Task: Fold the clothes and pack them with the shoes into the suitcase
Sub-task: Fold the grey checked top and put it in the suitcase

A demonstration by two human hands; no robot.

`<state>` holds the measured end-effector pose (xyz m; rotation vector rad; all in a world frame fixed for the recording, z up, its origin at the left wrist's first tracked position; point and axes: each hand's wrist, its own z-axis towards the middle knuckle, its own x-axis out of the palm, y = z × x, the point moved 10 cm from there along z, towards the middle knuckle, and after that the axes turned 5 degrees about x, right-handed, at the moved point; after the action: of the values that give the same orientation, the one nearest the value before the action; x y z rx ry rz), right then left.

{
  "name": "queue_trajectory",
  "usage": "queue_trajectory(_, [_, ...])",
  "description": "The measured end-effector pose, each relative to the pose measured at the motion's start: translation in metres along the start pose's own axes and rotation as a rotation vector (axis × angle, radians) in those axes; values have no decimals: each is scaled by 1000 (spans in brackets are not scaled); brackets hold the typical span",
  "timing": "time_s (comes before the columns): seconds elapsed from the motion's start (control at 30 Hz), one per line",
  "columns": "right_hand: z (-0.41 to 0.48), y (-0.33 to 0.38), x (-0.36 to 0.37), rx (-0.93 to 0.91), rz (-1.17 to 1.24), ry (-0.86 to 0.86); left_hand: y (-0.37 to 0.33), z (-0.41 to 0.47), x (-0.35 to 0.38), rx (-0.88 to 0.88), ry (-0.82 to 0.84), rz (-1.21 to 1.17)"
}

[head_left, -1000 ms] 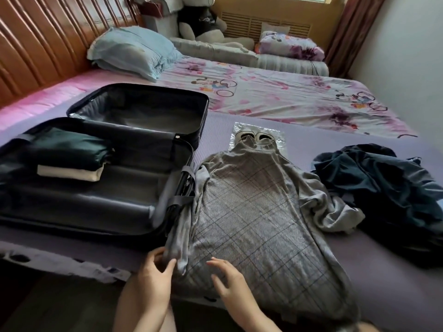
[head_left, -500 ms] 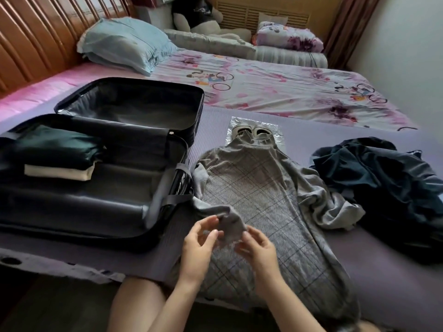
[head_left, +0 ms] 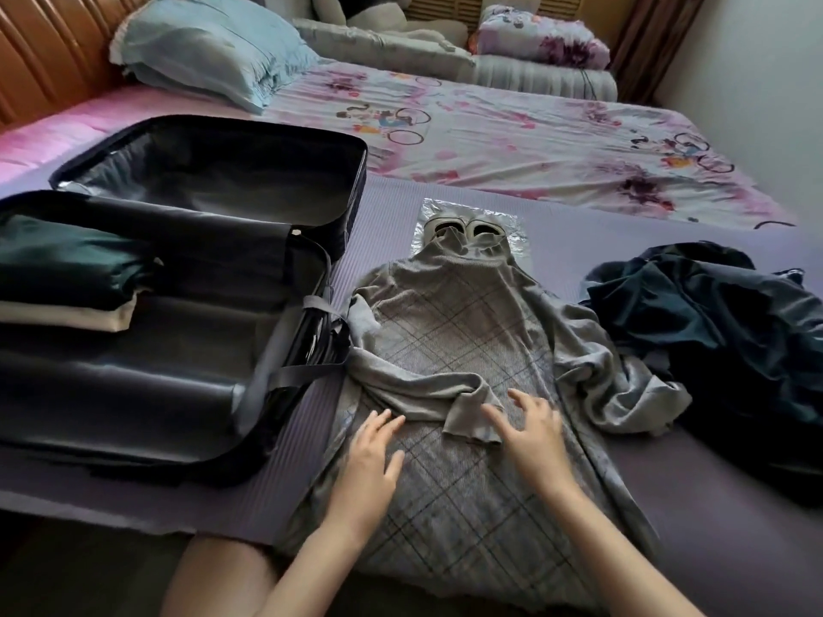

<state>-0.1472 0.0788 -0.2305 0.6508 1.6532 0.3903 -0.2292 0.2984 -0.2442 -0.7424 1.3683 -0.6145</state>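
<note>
A grey plaid top (head_left: 450,331) lies spread flat on the purple mat, its left sleeve folded across its middle. My left hand (head_left: 372,456) rests flat on the cloth just below that sleeve, fingers straight. My right hand (head_left: 532,431) hovers or presses with spread fingers at the sleeve's cuff. The top's collar covers part of a pair of pale shoes (head_left: 467,229) on a clear plastic bag. To the left sits the open black suitcase (head_left: 285,349), with folded dark green and cream clothes (head_left: 67,278) in its near half. A dark teal garment (head_left: 717,313) lies crumpled at the right.
The purple mat (head_left: 712,505) covers the near part of the bed. Behind it are a floral sheet (head_left: 512,140), a blue pillow (head_left: 209,46), a folded floral quilt (head_left: 543,42) and a wooden headboard (head_left: 40,51). My bare knee (head_left: 213,576) shows at the bed's front edge.
Both hands lifted the left sleeve from the top's left edge and laid it across the body. They have let go of it and now lie flat with straight fingers.
</note>
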Motion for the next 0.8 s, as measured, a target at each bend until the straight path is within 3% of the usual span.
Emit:
queue_trajectory(0.1, [-7, 24, 26, -212, -238, -1, 7, 9, 22, -15, 96, 128])
queue_trajectory(0.2, [-8, 25, 50, -260, -355, 9, 7, 15, 30, 21, 89, 239])
queue_trajectory(0.37, [1, 33, 28, -431, -258, -228, 11, 25, 37, 53, 75, 315])
queue_trajectory(0.43, [7, 34, 9, -421, -138, -280, 8, 31, 37, 64, 55, 287])
queue_trajectory(0.53, [30, 31, -14, -275, 163, -159, 0, 46, 38, 80, 35, 203])
queue_trajectory(0.57, [35, 36, -11, -285, 143, -81, -2, 52, 39, 87, 27, 176])
queue_trajectory(0.67, [21, 48, 20, -454, -216, 58, -1, 67, 43, 106, 23, 136])
queue_trajectory(0.73, [7, 38, 43, -535, -335, 28, 5, 72, 43, 117, 16, 108])
queue_trajectory(0.8, [2, 29, 46, -526, -266, -62, 9, 74, 42, 143, 4, 108])
